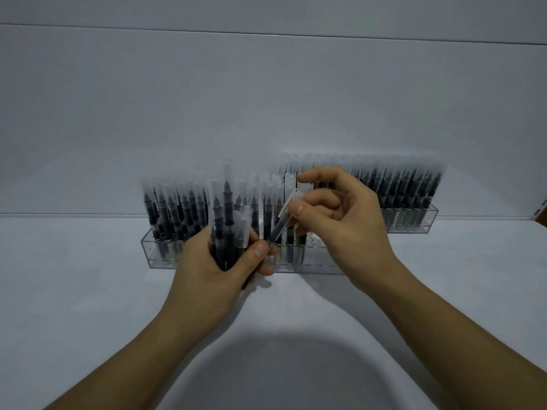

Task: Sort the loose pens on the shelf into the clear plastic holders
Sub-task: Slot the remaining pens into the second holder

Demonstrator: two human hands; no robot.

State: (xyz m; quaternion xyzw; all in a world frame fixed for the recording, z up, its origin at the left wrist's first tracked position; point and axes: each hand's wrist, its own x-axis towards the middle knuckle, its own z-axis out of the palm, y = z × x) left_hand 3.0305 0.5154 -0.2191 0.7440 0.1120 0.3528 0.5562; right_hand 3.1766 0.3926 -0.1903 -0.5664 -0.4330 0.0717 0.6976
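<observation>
1. The left hand comes in from 7 o'clock, its forearm sloping up toward the middle of the view. Its fingers and thumb curl round a bundle of dark pens with clear caps. The bundle is held upright, caps at 12 o'clock, and the thumb lies across its front.
2. The right hand comes in from 5 o'clock with the wrist bent and the back of the hand toward the camera. Its thumb and a finger behind pinch a single pen just below the cap, while the index finger arches free above.
3. The pen tilts, cap at 1 o'clock and lower end at 7 o'clock. Whether that end touches the left thumb cannot be told.
4. Both hands hang in front of the near holder, which stands on the white shelf. Its 9 o'clock end is packed with upright pens.
5. The far holder, at 2 o'clock from the near one, stands against the wall and is full of pens.
6. The hands hide the near holder's middle, and the right hand covers the far holder's 9 o'clock end.
7. The bundle's lower ends are buried in the left palm, and its count cannot be made out.
8. The clear caps blur into the wall, and both forearms are cut off at the bottom edge.
</observation>
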